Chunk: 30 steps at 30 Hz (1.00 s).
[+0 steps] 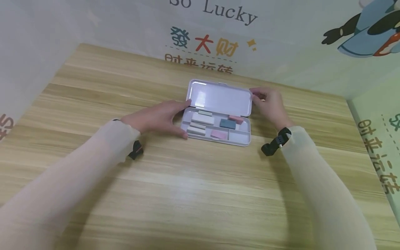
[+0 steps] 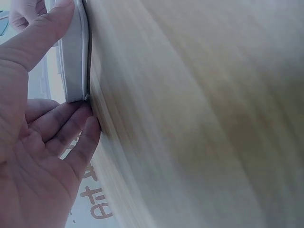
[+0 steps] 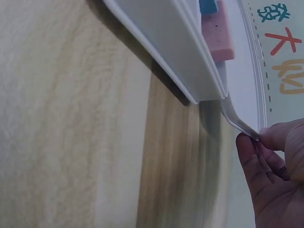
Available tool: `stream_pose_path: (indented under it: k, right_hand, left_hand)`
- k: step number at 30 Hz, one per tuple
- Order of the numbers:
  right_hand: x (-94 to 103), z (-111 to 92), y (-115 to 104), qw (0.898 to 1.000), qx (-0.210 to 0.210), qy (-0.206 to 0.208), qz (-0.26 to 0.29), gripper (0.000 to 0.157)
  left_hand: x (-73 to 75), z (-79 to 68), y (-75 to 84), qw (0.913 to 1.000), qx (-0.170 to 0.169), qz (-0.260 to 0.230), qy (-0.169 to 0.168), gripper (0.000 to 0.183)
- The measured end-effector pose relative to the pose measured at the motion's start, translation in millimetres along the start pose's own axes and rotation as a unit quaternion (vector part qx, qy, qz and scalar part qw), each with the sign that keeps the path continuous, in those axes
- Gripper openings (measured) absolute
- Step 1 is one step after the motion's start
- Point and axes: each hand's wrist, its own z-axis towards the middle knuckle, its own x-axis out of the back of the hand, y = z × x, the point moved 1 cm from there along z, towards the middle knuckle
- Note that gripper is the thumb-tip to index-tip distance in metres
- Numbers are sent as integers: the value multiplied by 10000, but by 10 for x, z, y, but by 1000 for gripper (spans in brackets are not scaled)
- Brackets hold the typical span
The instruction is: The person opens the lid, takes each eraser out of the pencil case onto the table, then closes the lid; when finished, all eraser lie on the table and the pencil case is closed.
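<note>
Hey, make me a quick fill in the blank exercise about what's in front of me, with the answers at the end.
1. The right hand pinches a corner of the case's hinged ____.
2. In the head view, the neighbouring block directly behind the blue-grey block is coloured ____.
3. On the backdrop, the English word after "So" is ____.
4. The case rests on a table with a ____-grain surface.

Missing words: lid; pink; Lucky; wood.

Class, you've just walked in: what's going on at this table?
A person's right hand pinches the lid of an open case near its far right corner. Their left hand holds the case's left end. White, pink and blue blocks lie inside; the case rests on the table.
</note>
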Motion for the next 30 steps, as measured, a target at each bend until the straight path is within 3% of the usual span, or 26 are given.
stream_pose_path:
  k: [20, 27, 30]
  right_hand:
    - [-7, -89, -27, 9995, 275, 38, 157, 40]
    - [16, -215, -95, 9962, 782, 166, -332, 36]
    - [17, -285, -147, 9902, 1149, -3, -792, 33]
  left_hand:
    - [18, 47, 26, 9996, 194, 139, -158, 113]
    - [20, 49, 31, 9994, 239, 159, -196, 113]
    - [29, 49, 41, 9994, 199, 205, -187, 112]
